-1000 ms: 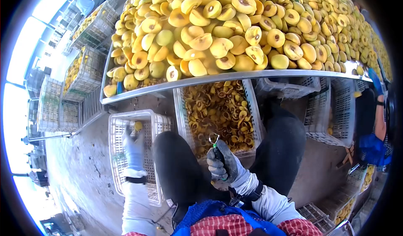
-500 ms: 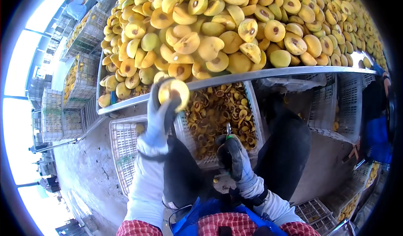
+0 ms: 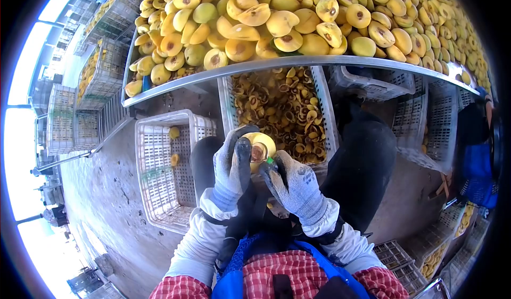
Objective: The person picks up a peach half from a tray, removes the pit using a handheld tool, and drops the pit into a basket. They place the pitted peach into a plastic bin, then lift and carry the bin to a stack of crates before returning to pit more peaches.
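Note:
Cut side up, a yellow peach half (image 3: 261, 141) with a brown centre is gripped by my gloved left hand (image 3: 230, 166), held over the near end of the scrap crate. Close against its right edge, my gloved right hand (image 3: 295, 187) is closed round a small green-handled pitting tool (image 3: 270, 160). Its working end is hidden at the fruit. Behind both hands, a plastic crate (image 3: 324, 107) holds brown and yellow peach trimmings. Beyond the metal rim lies a heap of peach halves (image 3: 287, 25).
The metal table edge (image 3: 298, 61) crosses in front of me. A white crate (image 3: 165, 119) with a few fruit pieces stands left of my legs. Stacked crates (image 3: 64, 118) are farther left, more crates (image 3: 420, 139) at right. A person in blue (image 3: 476, 166) is at the far right.
My left hand has come down from the table edge with the peach half. My right hand has risen with the tool, and the two now meet at the fruit.

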Tool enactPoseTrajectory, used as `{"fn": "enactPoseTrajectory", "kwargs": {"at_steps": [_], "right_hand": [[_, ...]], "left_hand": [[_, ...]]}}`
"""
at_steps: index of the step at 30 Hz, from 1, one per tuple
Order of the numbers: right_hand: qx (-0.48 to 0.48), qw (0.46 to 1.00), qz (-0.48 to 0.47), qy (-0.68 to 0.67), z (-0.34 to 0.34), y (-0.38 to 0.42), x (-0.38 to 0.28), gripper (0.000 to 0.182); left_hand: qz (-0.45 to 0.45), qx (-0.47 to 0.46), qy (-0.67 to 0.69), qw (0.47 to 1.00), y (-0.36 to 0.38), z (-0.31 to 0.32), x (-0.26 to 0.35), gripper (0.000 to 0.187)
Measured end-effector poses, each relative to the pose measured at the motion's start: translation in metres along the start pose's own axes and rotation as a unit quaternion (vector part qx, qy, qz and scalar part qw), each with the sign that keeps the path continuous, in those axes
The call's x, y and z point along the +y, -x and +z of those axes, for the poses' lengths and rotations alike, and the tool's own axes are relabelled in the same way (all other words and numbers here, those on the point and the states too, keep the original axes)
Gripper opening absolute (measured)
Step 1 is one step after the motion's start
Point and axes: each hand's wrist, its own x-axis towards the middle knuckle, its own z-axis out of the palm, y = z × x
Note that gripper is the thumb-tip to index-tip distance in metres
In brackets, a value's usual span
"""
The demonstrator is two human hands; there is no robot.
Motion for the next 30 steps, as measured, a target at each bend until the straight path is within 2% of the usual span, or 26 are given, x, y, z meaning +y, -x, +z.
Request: {"fn": "enactPoseTrajectory", "kwargs": {"at_steps": [3,4,5,7,8,10,11,12,13,15,16,17,18,20,21,23,25,26,30], "right_hand": [[-0.037,0.999,0.008,0.038,-0.001,0.005,0.0,0.02],[-0.035,0.999,0.001,0.022,-0.001,0.007,0.002,0.022],[-0.048,0.999,0.003,0.017,0.0,0.009,0.005,0.022],[-0.075,0.997,0.006,0.01,0.003,0.015,0.012,0.023],[-0.113,0.993,0.023,0.017,0.007,0.018,0.02,0.027],[-0.072,0.995,0.008,-0.065,0.01,0.024,0.028,0.028],[-0.053,0.993,-0.002,-0.105,0.01,0.024,0.03,0.029],[0.006,0.986,-0.165,0.01,0.013,0.023,0.03,0.028],[0.023,0.989,-0.147,-0.015,0.021,0.025,0.037,0.026],[0.037,0.991,-0.079,-0.104,0.032,0.026,0.034,0.023],[0.039,0.984,-0.028,-0.17,0.03,0.024,0.02,0.022],[0.013,0.977,-0.006,-0.212,0.028,0.027,0.007,0.025],[-0.015,0.964,0.025,-0.263,0.037,0.03,0.014,0.028],[-0.088,0.91,0.132,-0.384,0.039,0.03,0.015,0.035],[-0.134,0.859,0.207,-0.449,0.031,0.03,0.011,0.04],[-0.181,0.778,0.299,-0.523,0.025,0.03,0.004,0.049],[-0.189,0.741,0.335,-0.55,0.026,0.031,0.001,0.057],[-0.191,0.718,0.348,-0.572,0.027,0.031,0.002,0.055],[-0.215,0.61,0.384,-0.659,0.031,0.031,0.015,0.051]], "left_hand": [[0.009,-0.051,0.011,0.999,0.0,-0.008,-0.004,0.034],[0.009,-0.087,-0.024,0.996,0.0,-0.014,0.001,0.031],[0.106,-0.094,-0.081,0.987,-0.004,-0.018,-0.005,0.03],[0.294,-0.103,-0.192,0.931,-0.008,-0.024,-0.018,0.027],[0.247,-0.123,-0.154,0.949,-0.004,-0.024,-0.026,0.028],[0.15,-0.149,-0.077,0.974,0.004,-0.023,-0.042,0.029],[0.009,-0.119,0.105,0.987,0.004,-0.015,-0.039,0.034],[-0.197,-0.15,0.305,0.92,0.004,-0.016,-0.034,0.04],[-0.163,-0.123,0.368,0.907,0.012,-0.01,-0.023,0.045],[-0.079,0.029,0.411,0.908,0.031,0.018,-0.017,0.051],[0.005,0.041,0.273,0.961,0.035,0.021,-0.013,0.057],[-0.06,0.105,0.307,0.944,0.04,0.027,-0.011,0.051],[-0.074,0.097,0.294,0.948,0.04,0.023,-0.02,0.046],[-0.099,0.07,0.293,0.948,0.037,0.017,-0.029,0.04],[-0.112,0.052,0.305,0.944,0.036,0.015,-0.028,0.037],[-0.096,0.033,0.282,0.954,0.034,0.013,-0.027,0.032],[-0.066,0.011,0.221,0.973,0.031,0.01,-0.027,0.029],[-0.031,0.019,0.181,0.983,0.028,0.01,-0.03,0.023],[0.021,-0.029,-0.049,0.998,0.021,0.001,-0.03,0.03]]}}
